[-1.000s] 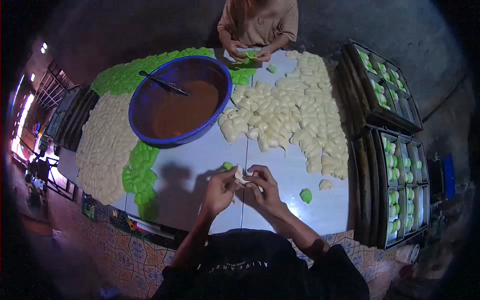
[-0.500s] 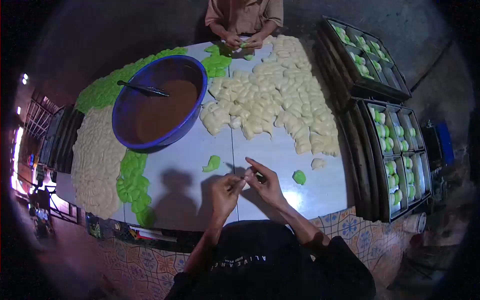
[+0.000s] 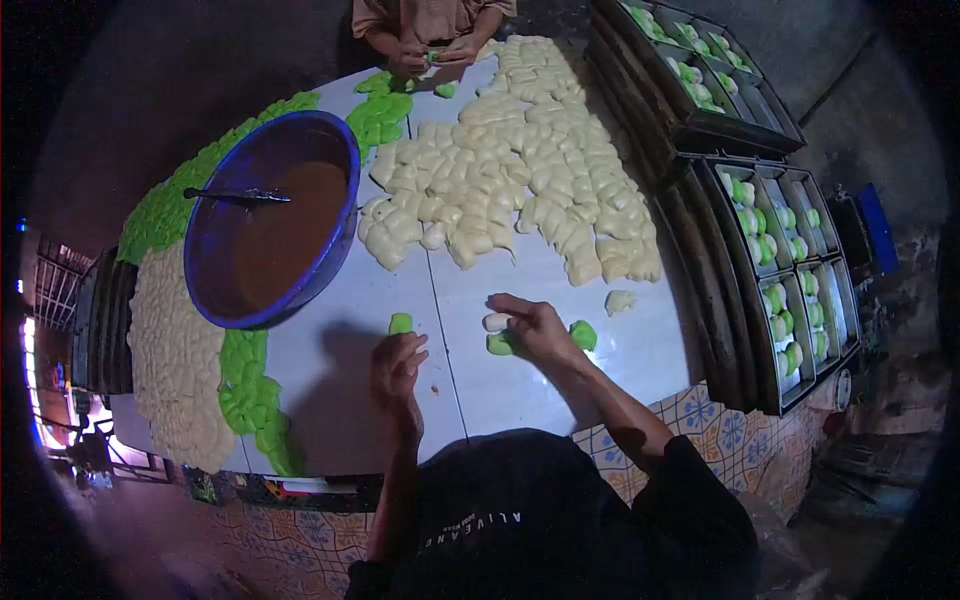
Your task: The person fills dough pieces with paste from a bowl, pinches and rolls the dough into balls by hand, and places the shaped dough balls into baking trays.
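Observation:
My left hand (image 3: 398, 365) is over the near part of the white table, its fingers curled. A small green dough piece (image 3: 400, 323) shows at its fingertips, partly covered by them. To its right, my right hand (image 3: 540, 328) pinches a small white dough piece (image 3: 495, 322) between thumb and fingers. Just below that, another green dough piece (image 3: 500, 344) lies against or under the hand; its contact with the fingers is hidden. A green dough lump (image 3: 583, 335) rests beside my right wrist, and a cream dough lump (image 3: 620, 301) sits farther right.
A blue basin (image 3: 352, 205) of brown filling, with a dark utensil, stands left. Cream dough pieces (image 3: 470, 190) spread across the table's far side; green dough (image 3: 250, 390) lines the left. Divided metal trays (image 3: 790, 290) are stacked right. Another person's hands (image 3: 430, 58) work opposite.
My hands have separated from their joined position, the left going left and the right staying right with white dough. A green piece now shows by my right hand. The whole view has shifted.

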### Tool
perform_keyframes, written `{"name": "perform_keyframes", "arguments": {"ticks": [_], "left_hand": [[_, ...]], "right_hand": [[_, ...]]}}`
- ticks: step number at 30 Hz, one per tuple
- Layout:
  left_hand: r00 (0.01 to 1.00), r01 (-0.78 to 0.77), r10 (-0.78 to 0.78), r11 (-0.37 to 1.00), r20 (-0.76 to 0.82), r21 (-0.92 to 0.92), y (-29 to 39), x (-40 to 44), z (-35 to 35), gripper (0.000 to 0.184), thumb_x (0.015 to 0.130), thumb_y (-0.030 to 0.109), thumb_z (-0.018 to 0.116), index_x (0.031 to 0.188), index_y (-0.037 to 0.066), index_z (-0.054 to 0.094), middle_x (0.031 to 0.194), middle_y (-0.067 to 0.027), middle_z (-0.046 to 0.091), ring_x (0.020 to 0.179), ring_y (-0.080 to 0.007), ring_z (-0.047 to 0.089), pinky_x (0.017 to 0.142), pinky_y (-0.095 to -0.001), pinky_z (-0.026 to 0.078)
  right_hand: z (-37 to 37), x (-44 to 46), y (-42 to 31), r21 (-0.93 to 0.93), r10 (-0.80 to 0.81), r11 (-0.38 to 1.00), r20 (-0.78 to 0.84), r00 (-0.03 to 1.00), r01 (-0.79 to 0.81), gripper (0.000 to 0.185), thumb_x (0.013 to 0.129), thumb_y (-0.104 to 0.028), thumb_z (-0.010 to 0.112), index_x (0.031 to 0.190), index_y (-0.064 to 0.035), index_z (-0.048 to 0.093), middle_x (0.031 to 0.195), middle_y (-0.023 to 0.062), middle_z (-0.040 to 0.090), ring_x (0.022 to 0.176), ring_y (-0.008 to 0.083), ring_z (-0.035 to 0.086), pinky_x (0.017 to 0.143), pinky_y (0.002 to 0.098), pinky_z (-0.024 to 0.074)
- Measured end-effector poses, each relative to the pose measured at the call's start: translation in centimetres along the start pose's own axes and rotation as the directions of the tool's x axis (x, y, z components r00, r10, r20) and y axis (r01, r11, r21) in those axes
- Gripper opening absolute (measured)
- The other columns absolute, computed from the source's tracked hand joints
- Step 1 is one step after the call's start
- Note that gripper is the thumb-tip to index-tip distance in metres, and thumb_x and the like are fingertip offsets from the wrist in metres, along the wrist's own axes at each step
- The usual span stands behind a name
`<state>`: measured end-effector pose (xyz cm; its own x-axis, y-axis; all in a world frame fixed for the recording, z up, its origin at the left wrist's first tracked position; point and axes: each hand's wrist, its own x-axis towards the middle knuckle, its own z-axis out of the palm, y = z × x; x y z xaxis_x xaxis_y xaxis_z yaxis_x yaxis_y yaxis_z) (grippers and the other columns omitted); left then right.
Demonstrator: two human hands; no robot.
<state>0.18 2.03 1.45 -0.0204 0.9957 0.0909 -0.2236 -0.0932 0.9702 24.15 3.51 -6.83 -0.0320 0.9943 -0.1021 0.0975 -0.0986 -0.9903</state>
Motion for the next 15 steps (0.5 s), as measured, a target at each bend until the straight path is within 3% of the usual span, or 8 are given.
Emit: {"name": "perform_keyframes", "arguments": {"ticks": [1, 3, 4, 8, 9, 11, 13, 15], "left_hand": [[1.000, 0.005, -0.005, 1.000, -0.002, 0.000, -0.3, 0.0, -0.8, 0.040, 0.087, 0.022, 0.055, 0.118, -0.002, 0.048, 0.111, -0.0157, 0.056, 0.109, -0.0312, 0.058, 0.094, -0.0436, 0.045], [0.998, 0.065, -0.065, 0.998, 0.027, -0.017, -1.2, -0.1, -1.7, 0.034, 0.087, 0.020, 0.055, 0.113, -0.002, 0.050, 0.109, -0.0155, 0.057, 0.103, -0.0294, 0.060, 0.093, -0.0418, 0.046], [0.984, 0.171, -0.172, 0.985, -0.043, -0.032, -0.7, -0.2, -0.9, 0.030, 0.087, 0.017, 0.055, 0.109, -0.003, 0.051, 0.102, -0.0158, 0.059, 0.095, -0.0283, 0.062, 0.089, -0.0405, 0.049], [0.974, 0.227, -0.227, 0.974, -0.011, -0.002, -1.8, -0.7, 0.1, 0.015, 0.083, 0.007, 0.054, 0.094, -0.004, 0.059, 0.093, -0.0130, 0.061, 0.088, -0.0221, 0.063, 0.081, -0.0332, 0.051], [0.973, 0.229, -0.229, 0.973, -0.003, -0.005, -2.0, -0.7, 0.0, 0.015, 0.083, 0.007, 0.054, 0.094, -0.004, 0.059, 0.093, -0.0130, 0.061, 0.088, -0.0221, 0.063, 0.081, -0.0332, 0.051], [0.984, 0.178, -0.178, 0.984, 0.001, 0.026, -2.2, -0.8, -0.5, 0.014, 0.084, 0.007, 0.056, 0.093, -0.002, 0.060, 0.090, -0.0115, 0.062, 0.084, -0.0220, 0.064, 0.080, -0.0335, 0.052], [0.998, 0.024, -0.029, 0.995, 0.055, 0.096, -2.3, -0.9, 0.0, 0.013, 0.086, 0.008, 0.056, 0.094, -0.002, 0.060, 0.089, -0.0115, 0.063, 0.081, -0.0222, 0.065, 0.079, -0.0341, 0.052], [0.982, 0.144, -0.155, 0.984, 0.107, 0.108, -1.5, -1.2, 1.3, 0.011, 0.088, 0.001, 0.054, 0.097, -0.003, 0.060, 0.091, -0.0121, 0.064, 0.084, -0.0209, 0.066, 0.080, -0.0327, 0.051]], "right_hand": [[0.2, -0.1, 0.3, -0.063, -0.014, 0.998, -0.116, 0.993, 0.007, 0.042, 0.080, 0.001, 0.059, 0.121, 0.0002, 0.060, 0.121, 0.0150, 0.063, 0.107, 0.0259, 0.061, 0.093, 0.0326, 0.0464], [0.1, -1.3, -3.6, -0.288, 0.050, 0.958, 0.150, 0.987, -0.004, 0.048, 0.078, 0.009, 0.050, 0.125, 0.0001, 0.057, 0.119, 0.0186, 0.062, 0.112, 0.0263, 0.059, 0.099, 0.0324, 0.0425], [-0.2, -1.1, -2.8, -0.286, -0.019, 0.952, 0.294, 0.956, 0.107, 0.049, 0.077, 0.005, 0.052, 0.125, -0.0025, 0.057, 0.125, 0.0214, 0.057, 0.118, 0.0301, 0.054, 0.100, 0.0356, 0.0428], [-3.0, -3.4, -3.8, -0.589, -0.239, 0.775, 0.062, 0.969, 0.229, 0.049, 0.075, -0.003, 0.059, 0.124, -0.0055, 0.058, 0.131, 0.0240, 0.050, 0.125, 0.0418, 0.043, 0.103, 0.0438, 0.0391], [-4.2, -4.3, -4.6, -0.601, -0.199, 0.786, -0.026, 0.980, 0.143, 0.048, 0.077, -0.006, 0.061, 0.125, -0.0060, 0.058, 0.132, 0.0225, 0.050, 0.123, 0.0410, 0.044, 0.102, 0.0451, 0.0394], [-6.7, -6.1, -7.4, -0.804, -0.162, 0.582, 0.028, 0.986, 0.118, 0.045, 0.078, -0.008, 0.063, 0.123, -0.0062, 0.059, 0.128, 0.0201, 0.051, 0.117, 0.0389, 0.048, 0.097, 0.0446, 0.0425], [-8.3, -8.0, -3.8, -0.881, -0.101, 0.469, 0.023, 0.995, 0.068, 0.039, 0.079, -0.008, 0.064, 0.118, -0.0077, 0.062, 0.118, 0.0171, 0.056, 0.112, 0.0357, 0.050, 0.093, 0.0416, 0.0451], [-7.8, -8.9, -0.1, -0.679, -0.088, 0.734, -0.064, 0.994, 0.021, 0.032, 0.076, -0.006, 0.068, 0.108, -0.0067, 0.067, 0.111, 0.0164, 0.057, 0.101, 0.0330, 0.056, 0.087, 0.0375, 0.0484]]}}
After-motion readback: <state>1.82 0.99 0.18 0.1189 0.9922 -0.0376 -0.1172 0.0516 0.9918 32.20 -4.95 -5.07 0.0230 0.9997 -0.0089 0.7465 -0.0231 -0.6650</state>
